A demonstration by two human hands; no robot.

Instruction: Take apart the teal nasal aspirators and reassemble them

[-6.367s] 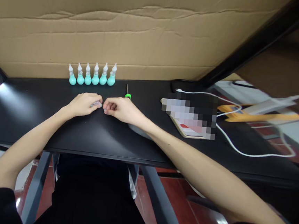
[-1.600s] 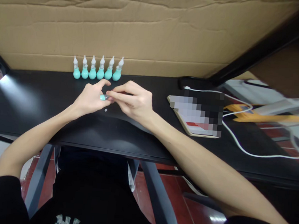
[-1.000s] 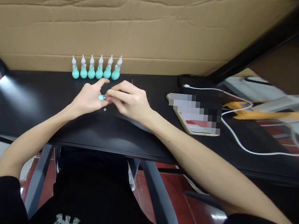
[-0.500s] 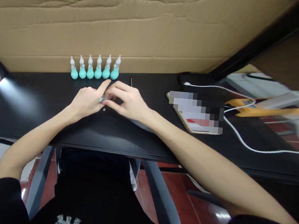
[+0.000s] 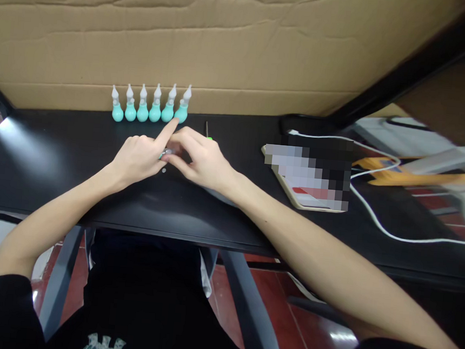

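Note:
My left hand [image 5: 137, 158] is closed around a small turquoise and clear piece [image 5: 165, 154], mostly hidden by the fingers; it looks like part of a bulb nasal aspirator. Its index finger points outward toward the back row. From the right, my right hand [image 5: 203, 158] meets it, thumb and fingers pinched on the clear end of the same piece. A small whitish disc [image 5: 164, 170] lies on the black table [image 5: 132, 204] just below the hands. Behind them, several turquoise bulb nasal aspirators [image 5: 154, 114] with clear tips stand upright in a row.
A cardboard sheet [image 5: 235, 44] rises behind the table. Beyond my right hand lies a thin dark rod [image 5: 206, 128] with a bit of green. Under my right wrist shows a greyish flat edge [image 5: 219, 196]. Further right are a blurred-out phone [image 5: 285, 173] and a white cable [image 5: 375, 214].
Both hands have shifted very slightly, still joined on the same piece. The view has moved a little, and a green bit of the rod now shows above my right hand.

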